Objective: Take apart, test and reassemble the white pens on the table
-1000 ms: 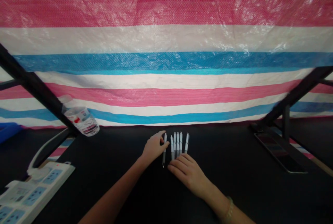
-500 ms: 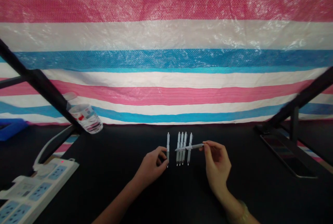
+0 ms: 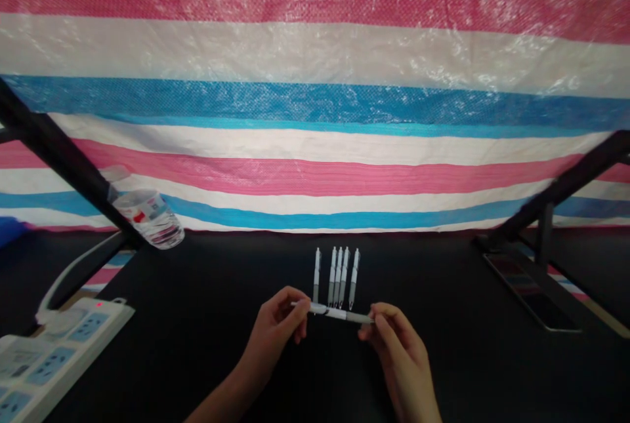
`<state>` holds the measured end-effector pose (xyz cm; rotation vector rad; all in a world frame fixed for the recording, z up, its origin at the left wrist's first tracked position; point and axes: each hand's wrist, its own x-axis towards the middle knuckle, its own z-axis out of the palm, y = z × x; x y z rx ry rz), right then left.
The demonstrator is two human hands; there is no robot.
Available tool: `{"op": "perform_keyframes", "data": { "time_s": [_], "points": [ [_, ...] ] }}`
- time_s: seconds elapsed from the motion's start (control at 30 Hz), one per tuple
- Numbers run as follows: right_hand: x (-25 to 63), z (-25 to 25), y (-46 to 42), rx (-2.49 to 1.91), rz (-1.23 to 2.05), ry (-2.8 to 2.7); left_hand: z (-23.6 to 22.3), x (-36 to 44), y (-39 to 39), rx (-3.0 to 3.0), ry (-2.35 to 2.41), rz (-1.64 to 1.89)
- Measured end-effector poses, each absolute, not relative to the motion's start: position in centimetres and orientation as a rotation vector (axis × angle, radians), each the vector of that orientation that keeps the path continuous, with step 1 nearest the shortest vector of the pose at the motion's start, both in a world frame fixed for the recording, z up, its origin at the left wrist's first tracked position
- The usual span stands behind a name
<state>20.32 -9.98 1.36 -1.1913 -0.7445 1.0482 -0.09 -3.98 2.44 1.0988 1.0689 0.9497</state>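
A white and grey click pen (image 3: 338,313) is held nearly level between my two hands, above the black table. My left hand (image 3: 280,321) pinches its white clicker end. The grey tip end is between the thumb and fingers of my right hand (image 3: 396,341). Just beyond, several matching pens (image 3: 337,275) lie side by side on the table, tips toward me. One pen (image 3: 317,272) lies apart on the left of that group, and another pen (image 3: 354,275) lies slightly apart on its right. The held pen passes close in front of their tips.
At left lies a white power strip (image 3: 73,344) with a plug and cable. A clear plastic cup (image 3: 155,220) stands behind it by a black metal bar (image 3: 63,161). A phone (image 3: 529,292) lies at right near another bar. A striped sheet (image 3: 315,115) hangs behind.
My right hand has brought its pen down and toward me. My left hand has let go of the leftmost pen on the table and taken the held pen's clicker end. The view has shifted slightly.
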Motion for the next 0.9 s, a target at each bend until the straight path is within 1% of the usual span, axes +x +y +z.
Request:
{"op": "perform_keyframes", "data": {
  "time_s": [0.13, 0.27, 0.33, 0.57, 0.67, 0.83, 0.9],
  "points": [
    [20.5, 1.2, -9.9, -1.206, 1.317, -1.035, 1.8, -0.2, -5.2, 1.010, 1.095, 1.049],
    [21.0, 1.2, -9.6, -1.253, 1.394, -1.141, 1.2, -0.1, -6.1, 0.938, 1.105, 1.059],
    [21.2, 1.0, -9.7, -1.295, 1.347, -1.183, 1.0, 0.0, -6.4, 0.937, 1.105, 1.037],
    [21.3, 0.4, -10.4, -1.426, 1.032, -1.309, 0.7, 0.1, -7.1, 0.888, 1.155, 1.024],
    [21.2, 0.5, -10.6, -1.445, 0.985, -1.288, 0.7, 0.3, -7.3, 0.830, 1.171, 1.051],
    [21.2, 0.7, -10.7, -1.406, 1.335, -1.152, 0.9, 0.2, -7.3, 0.802, 1.176, 1.091],
    [21.3, 0.8, -10.7, -1.379, 1.392, -1.126, 1.0, 0.1, -7.3, 0.809, 1.168, 1.109]
  ]
}}
